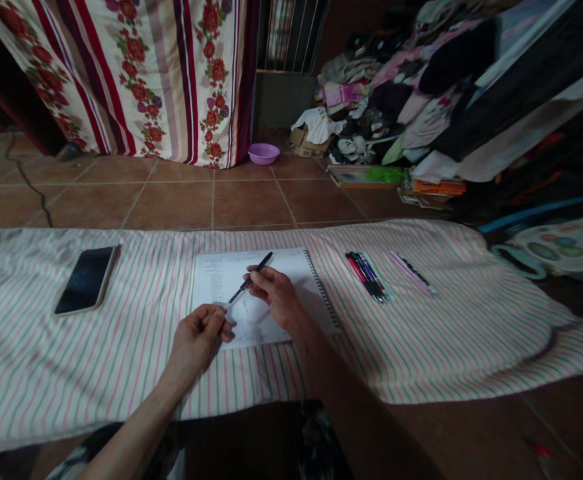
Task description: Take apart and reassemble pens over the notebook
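Observation:
A slim pen [243, 289] with a black upper part and a greyish lower part slants over an open spiral notebook [291, 263]. My right hand [277, 293] is closed on its dark upper part, fingers pinched around it. At the lower end, the thumb and fingers of my left hand [204, 328] pinch the tip, which they mostly hide. Under both hands the notebook's white page shows printed lines along its left side, and its wire binding runs down the right edge. To the right lie a bunch of several pens [368, 277] and a smaller group of pens [412, 272].
A striped cloth [146, 347] covers the low surface. On its left lies a phone [86, 280], screen up. Beyond are a tiled floor [171, 193], a floral curtain [166, 87], a purple basin [264, 154] and heaped clothes [386, 93]. A patterned plastic chair [561, 247] stands at right.

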Demonstrator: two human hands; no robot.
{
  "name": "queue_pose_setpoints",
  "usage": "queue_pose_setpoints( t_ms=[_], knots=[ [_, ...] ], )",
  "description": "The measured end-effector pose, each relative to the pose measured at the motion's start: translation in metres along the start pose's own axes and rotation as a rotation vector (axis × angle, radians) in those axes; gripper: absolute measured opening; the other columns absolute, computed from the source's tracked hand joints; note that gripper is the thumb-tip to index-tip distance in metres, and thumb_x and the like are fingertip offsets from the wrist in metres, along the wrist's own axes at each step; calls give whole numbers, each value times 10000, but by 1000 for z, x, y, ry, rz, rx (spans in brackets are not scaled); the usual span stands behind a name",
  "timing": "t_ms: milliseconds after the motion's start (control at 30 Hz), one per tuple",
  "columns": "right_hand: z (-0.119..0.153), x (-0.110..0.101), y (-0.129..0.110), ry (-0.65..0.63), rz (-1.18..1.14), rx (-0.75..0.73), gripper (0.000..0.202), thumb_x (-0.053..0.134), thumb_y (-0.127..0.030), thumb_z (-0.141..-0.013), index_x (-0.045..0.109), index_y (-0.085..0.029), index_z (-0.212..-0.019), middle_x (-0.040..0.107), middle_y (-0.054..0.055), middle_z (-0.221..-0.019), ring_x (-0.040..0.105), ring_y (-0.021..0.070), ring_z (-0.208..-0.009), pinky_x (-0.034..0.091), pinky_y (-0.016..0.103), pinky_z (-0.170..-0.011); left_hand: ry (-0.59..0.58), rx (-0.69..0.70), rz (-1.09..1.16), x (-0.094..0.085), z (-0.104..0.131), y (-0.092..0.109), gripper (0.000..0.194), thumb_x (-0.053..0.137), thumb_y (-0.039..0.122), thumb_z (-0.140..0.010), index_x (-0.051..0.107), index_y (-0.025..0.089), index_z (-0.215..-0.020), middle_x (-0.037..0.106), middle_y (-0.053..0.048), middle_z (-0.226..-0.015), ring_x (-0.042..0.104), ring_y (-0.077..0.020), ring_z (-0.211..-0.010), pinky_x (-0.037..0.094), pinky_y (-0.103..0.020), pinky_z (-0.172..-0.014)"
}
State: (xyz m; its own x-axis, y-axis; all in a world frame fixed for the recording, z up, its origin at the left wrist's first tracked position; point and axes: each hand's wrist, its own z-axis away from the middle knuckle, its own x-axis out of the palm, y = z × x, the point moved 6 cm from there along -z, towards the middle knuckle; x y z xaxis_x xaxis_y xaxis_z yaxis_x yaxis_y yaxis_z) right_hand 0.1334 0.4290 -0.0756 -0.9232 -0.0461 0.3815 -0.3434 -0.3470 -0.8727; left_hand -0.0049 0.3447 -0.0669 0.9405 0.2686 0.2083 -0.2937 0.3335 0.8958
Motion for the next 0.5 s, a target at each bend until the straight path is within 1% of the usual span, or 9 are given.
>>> queue_pose_setpoints(
  t_ms=[167,267,400,500],
  knots=[
    [2,4,3,-50,24,3,259,720,-315,-611,663,-183,-827,678,18,-796,593,92,-672,431,210,-607,-6,3,-23,1,0,0,346,708,403,-584,551,132,-730,620,-8,-531,460,-64,-344,283,-184,-349],
    [3,7,5,-65,40,18,270,721,-317,-608,659,-180,-833,678,18,-796,599,94,-676,429,208,-608,-11,14,-27,1,0,0,352,705,406,-586,553,130,-743,631,-18,-551,468,-67,-349,269,-179,-344],
    [3,9,7,-62,38,26,276,722,-318,-602,656,-178,-831,675,17,-787,599,95,-669,429,210,-603,-42,20,-44,2,-3,-3,339,670,406,-646,550,126,-794,636,-25,-556,410,-48,-305,229,-172,-324],
    [4,10,6,-61,33,23,271,721,-320,-603,657,-180,-825,674,15,-782,598,95,-668,428,208,-603,-51,54,-54,1,-5,-6,330,653,395,-677,538,132,-841,655,-45,-601,468,-76,-339,242,-177,-317]
  ],
)
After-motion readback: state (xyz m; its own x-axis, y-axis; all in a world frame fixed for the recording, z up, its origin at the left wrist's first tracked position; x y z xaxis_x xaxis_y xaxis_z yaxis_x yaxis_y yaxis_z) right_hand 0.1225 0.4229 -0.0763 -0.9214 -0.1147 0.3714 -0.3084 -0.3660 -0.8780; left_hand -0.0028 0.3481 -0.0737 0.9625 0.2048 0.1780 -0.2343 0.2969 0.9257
